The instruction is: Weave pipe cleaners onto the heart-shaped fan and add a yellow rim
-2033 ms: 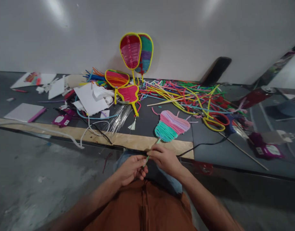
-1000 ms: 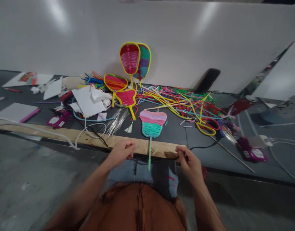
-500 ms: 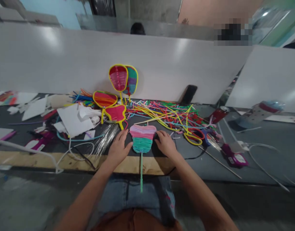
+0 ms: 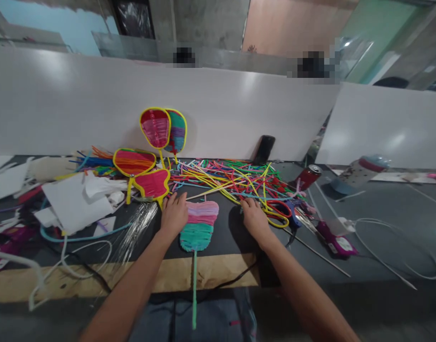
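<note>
On the tabletop [image 4: 223, 240], the striped fan [image 4: 197, 232] is being overlapped at its left edge by the spread left hand [image 4: 174, 216]; the right hand [image 4: 255, 221], its grip indiscernible, is being drawn off toward coloured stems [image 4: 218, 176], leaving the right edge untouched.

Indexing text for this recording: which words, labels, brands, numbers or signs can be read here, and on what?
None can be read.
Can: any print is too small and blurred.
Purple device at picture right: pale label, too blurred.
Purple device at picture left: pale patch, too blurred.
Striped fan: no lettering seen.
</note>
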{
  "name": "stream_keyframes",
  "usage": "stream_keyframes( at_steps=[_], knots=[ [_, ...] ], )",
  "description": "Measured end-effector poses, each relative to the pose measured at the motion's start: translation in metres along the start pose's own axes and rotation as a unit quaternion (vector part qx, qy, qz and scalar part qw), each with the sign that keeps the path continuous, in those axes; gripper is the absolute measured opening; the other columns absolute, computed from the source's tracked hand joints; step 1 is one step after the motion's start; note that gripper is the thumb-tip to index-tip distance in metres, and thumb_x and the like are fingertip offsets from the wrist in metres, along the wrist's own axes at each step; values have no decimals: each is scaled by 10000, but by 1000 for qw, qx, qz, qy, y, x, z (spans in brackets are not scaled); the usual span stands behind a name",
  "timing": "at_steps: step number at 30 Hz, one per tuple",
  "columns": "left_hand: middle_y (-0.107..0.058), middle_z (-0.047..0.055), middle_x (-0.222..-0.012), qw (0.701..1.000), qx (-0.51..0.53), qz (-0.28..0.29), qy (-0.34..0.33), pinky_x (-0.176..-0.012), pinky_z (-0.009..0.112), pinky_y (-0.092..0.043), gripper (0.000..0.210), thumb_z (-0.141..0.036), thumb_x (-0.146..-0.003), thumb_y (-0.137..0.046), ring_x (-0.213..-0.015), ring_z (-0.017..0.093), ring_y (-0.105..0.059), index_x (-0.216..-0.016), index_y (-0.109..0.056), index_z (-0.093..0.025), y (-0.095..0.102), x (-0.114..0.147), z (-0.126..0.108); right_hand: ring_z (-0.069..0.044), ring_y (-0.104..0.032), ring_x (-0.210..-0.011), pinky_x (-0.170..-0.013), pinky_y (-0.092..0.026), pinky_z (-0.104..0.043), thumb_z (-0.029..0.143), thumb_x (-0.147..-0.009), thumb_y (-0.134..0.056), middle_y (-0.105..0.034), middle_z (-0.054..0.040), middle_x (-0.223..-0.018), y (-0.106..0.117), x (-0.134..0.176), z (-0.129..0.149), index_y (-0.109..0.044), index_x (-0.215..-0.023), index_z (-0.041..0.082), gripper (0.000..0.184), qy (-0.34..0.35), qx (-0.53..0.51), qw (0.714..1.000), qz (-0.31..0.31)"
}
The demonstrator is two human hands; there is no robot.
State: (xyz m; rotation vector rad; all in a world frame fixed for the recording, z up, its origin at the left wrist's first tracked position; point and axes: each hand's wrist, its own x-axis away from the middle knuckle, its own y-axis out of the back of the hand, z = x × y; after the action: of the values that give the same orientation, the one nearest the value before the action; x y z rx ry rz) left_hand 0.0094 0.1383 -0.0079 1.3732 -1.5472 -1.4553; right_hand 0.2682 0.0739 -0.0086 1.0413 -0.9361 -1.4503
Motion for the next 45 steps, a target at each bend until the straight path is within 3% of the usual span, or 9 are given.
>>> stream_keyframes(
  at_steps=[8,12,15,19,24,28,34,40,45],
  knots=[
    [-632,154,-1177,999,52,-7,-11,-1052,621,-169,406,-213,-851,-405,-1226,300,-464,-1237,-526,-177,-6,8,2,-202,-635,-874,-755,-475,-291,301,-824,-581,-680,-90,-1004,-29,-33,39,-522,-1219,167,421,32,-180,982,57],
    [-609,132,-1153,977,204,-46,-33,-1033,507,-323,323,-260,-818,-470,-1166,274,-506,-1100,-608,-185,-5,9,10,-168,-628,-871,-760,-489,-281,302,-823,-568,-671,-52,-1009,-37,-32,38,-558,-1141,188,338,57,-322,942,77],
    [-565,119,-1186,896,437,-72,42,-944,415,-444,339,-317,-768,-576,-1128,252,-543,-1081,-588,-189,0,7,8,-153,-608,-849,-759,-486,-283,349,-821,-590,-649,-38,-998,-32,-25,28,-575,-1089,206,305,50,-536,839,78],
    [-551,97,-1229,712,669,-78,196,-898,356,-477,605,-278,-607,-757,-1107,239,-574,-1151,-499,-215,12,7,-5,-138,-584,-806,-726,-473,-265,370,-777,-670,-632,-23,-978,-24,-19,22,-594,-1054,235,318,18,-669,739,73],
    [-710,75,-916,581,773,98,233,-788,343,-526,510,-263,-596,-795,-813,213,-677,-1049,-585,-155,23,18,-21,-154,-583,-808,-724,-483,-283,412,-741,-700,-637,-32,-952,-19,-17,29,-622,-1029,228,350,22,-638,768,51],
    [-734,70,-863,573,778,156,204,-808,339,-524,355,-224,-632,-786,-777,200,-686,-946,-648,-134,22,26,-30,-176,-598,-901,-792,-478,-312,386,-814,-623,-648,-62,-1020,-12,-13,35,-653,-1043,223,283,80,-530,844,25],
    [-736,80,-875,571,773,182,207,-781,328,-529,322,-220,-640,-782,-771,207,-691,-924,-660,-129,14,27,-32,-160,-620,-768,-707,-484,-287,351,-820,-617,-678,-54,-848,-6,-11,43,-701,-948,204,213,130,-457,879,39],
    [-736,66,-818,577,765,182,221,-700,297,-537,342,-229,-632,-789,-707,195,-687,-931,-656,-129,15,25,-34,-159,-619,-775,-728,-471,-281,361,-802,-627,-682,-55,-841,-4,-14,40,-712,-911,186,222,115,-476,869,73],
    [-729,58,-800,576,768,168,223,-711,288,-530,352,-244,-611,-794,-704,186,-680,-914,-656,-131,17,25,-32,-144,-618,-779,-707,-474,-260,462,-755,-661,-686,-44,-953,8,-12,26,-656,-1067,174,424,57,-582,780,222]
  ],
)
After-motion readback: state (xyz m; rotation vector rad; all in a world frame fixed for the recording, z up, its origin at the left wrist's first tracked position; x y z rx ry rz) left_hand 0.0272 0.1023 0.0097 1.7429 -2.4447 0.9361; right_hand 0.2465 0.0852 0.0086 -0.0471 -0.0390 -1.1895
